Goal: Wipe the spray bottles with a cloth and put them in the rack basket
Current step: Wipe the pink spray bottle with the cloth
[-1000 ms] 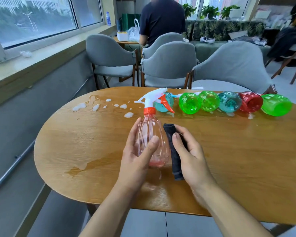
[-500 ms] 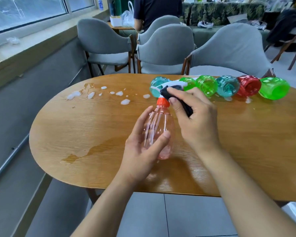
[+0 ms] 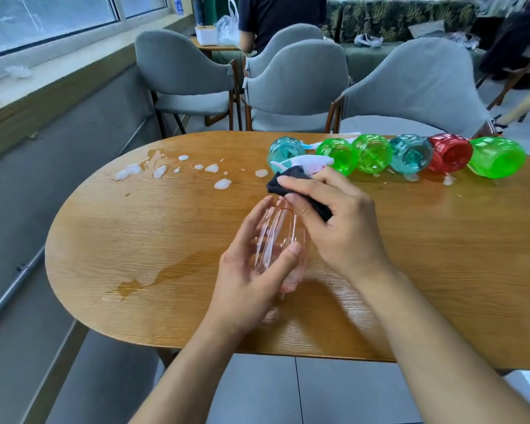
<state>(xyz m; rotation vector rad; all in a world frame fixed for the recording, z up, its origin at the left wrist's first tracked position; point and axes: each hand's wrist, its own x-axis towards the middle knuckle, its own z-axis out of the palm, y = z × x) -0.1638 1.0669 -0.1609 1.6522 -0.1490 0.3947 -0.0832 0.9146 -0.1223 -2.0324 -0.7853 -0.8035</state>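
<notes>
Down comes the right hand [image 3: 343, 228], its grip pinching the dark cloth [image 3: 291, 183] over the neck, hiding the orange collar. Left hand [image 3: 251, 270] curls round the clear pink bottle [image 3: 276, 237], upright on the surface [image 3: 135, 240]; only its white trigger head [image 3: 303, 162] peeks out.

Both forearms are bare up to the lower edge of the view, with no sleeve on them. The left hand [image 3: 251, 270] and the right hand [image 3: 346, 228] wear nothing. The fingernails are short and plain.
</notes>
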